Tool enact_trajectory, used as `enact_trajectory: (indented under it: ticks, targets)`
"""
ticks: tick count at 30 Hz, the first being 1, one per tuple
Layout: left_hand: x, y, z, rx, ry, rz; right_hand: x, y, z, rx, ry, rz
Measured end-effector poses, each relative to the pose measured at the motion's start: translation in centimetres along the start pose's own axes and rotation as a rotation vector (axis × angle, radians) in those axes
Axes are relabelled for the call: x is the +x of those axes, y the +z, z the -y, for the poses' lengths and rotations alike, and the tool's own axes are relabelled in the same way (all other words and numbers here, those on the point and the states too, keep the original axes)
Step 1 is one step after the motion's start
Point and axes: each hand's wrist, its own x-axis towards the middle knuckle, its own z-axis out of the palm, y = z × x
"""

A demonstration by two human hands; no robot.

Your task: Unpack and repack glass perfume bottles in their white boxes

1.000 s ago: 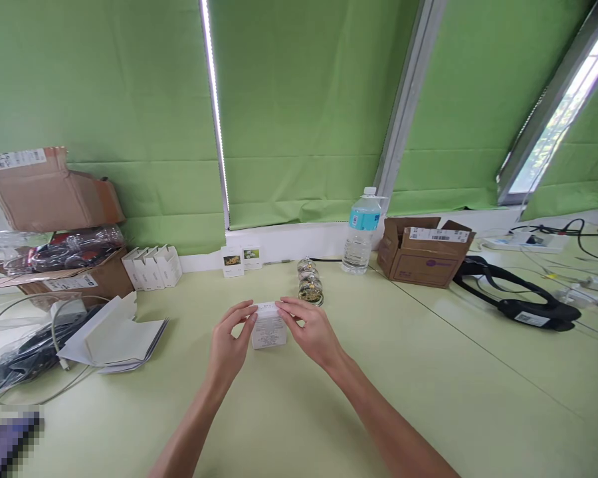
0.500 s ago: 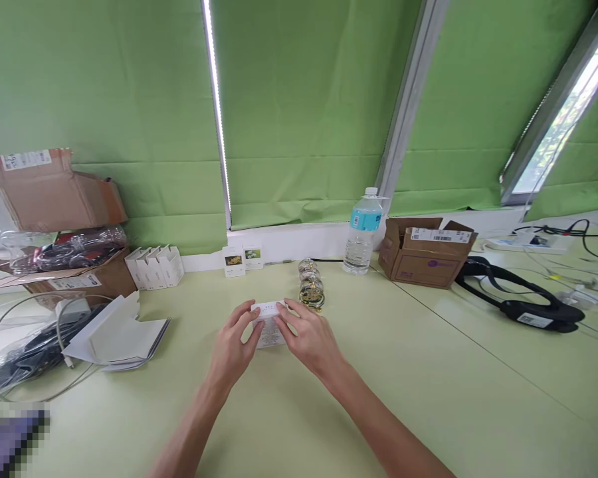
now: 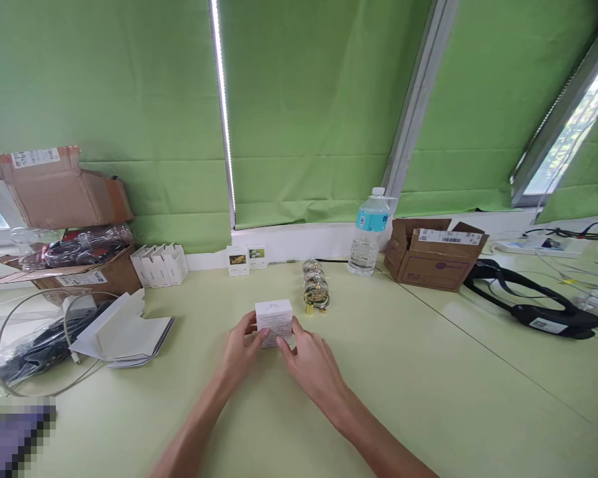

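A small white box (image 3: pixel 274 320) with printed text stands on the pale green table, its lid side closed at the top. My left hand (image 3: pixel 243 346) grips its left side, the thumb on the front face. On the right side my right hand (image 3: pixel 309 353) holds it too, thumb near the lower front. Just behind lies a row of round, clear and gold-trimmed items (image 3: pixel 315 287); their exact kind I cannot make out. Two small picture cards (image 3: pixel 238 261) stand against the wall ledge behind my left hand.
Folded white card sheets (image 3: pixel 124 332), a bagged black cable (image 3: pixel 40 348) and several white boxes (image 3: pixel 160 265) are at left, near stacked cardboard boxes (image 3: pixel 64 192). A water bottle (image 3: pixel 369 236), an open carton (image 3: pixel 434 259) and a black headset (image 3: pixel 533 305) stand at right.
Both hands have slid from the box's top edge down to its sides, uncovering the top and front. The whole view has shifted slightly, moving the surroundings rightward in the picture.
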Motion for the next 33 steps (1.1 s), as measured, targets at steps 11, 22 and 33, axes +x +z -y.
enact_trajectory:
  ticks: [11,22,33]
  targets:
    - [0.1,-0.3,0.1,-0.195,-0.039,0.06,-0.8,0.0,0.7,0.045,0.06,0.127]
    - [0.2,-0.2,0.1,-0.262,-0.032,0.092,-1.6,-0.3,1.6,0.028,0.091,0.197]
    - [-0.3,-0.5,-0.9,-0.2,-0.06,0.012,-1.3,0.0,0.6,0.301,0.043,0.191]
